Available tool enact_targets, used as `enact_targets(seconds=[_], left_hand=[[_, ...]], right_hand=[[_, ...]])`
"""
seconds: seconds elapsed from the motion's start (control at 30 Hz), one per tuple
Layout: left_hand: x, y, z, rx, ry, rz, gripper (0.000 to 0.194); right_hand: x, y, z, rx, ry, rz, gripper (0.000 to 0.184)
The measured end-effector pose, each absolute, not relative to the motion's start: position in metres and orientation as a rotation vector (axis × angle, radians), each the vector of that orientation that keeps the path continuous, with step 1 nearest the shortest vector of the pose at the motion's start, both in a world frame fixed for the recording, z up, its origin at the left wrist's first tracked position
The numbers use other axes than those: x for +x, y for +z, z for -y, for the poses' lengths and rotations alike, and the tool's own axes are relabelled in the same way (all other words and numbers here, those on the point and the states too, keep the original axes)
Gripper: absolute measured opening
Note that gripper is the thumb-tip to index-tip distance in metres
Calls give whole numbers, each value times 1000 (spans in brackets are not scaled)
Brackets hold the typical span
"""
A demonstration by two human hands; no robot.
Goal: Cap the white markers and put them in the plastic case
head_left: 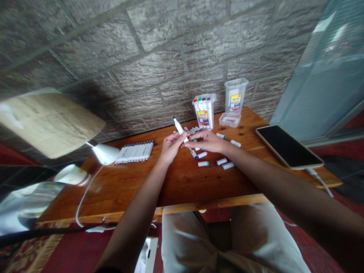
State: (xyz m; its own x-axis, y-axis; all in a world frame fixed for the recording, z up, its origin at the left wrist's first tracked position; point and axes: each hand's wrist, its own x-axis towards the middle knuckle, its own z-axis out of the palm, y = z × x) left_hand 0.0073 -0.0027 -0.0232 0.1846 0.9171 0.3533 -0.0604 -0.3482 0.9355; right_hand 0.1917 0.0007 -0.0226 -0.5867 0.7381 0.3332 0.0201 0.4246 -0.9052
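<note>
A white marker (pixel 179 126) with a dark tip points up and away to the left above the table. My left hand (pixel 171 145) has its fingers closed around the marker's lower part. My right hand (pixel 209 141) meets the same lower end, thumb and fingers pinched there; its fingertips are partly hidden. Below and behind my hands lie scattered white caps and short marker parts with coloured ends, including a green-ended one (pixel 203 163) and a blue-ended one (pixel 221 162). Left of my hands, a row of white markers (pixel 134 152) lies side by side.
A clear case of markers (pixel 203 113) stands by the stone wall. Beside it is another clear case (pixel 235 96) with its open lid (pixel 229 119). A phone (pixel 289 146) with a cable lies at right. A lamp (pixel 105 153) and paper cup (pixel 71 175) are at left.
</note>
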Motion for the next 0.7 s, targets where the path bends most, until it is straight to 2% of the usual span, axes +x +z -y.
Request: enact_targets(seconds=[0.4, 0.7], left_hand=[[0, -27, -1, 1427, 1164, -770, 47], [1, -20, 3, 1316, 1159, -654, 42]], right_hand=[[193, -14, 5, -579, 1328, 1848, 37], [196, -21, 2, -663, 1321, 1906, 53]])
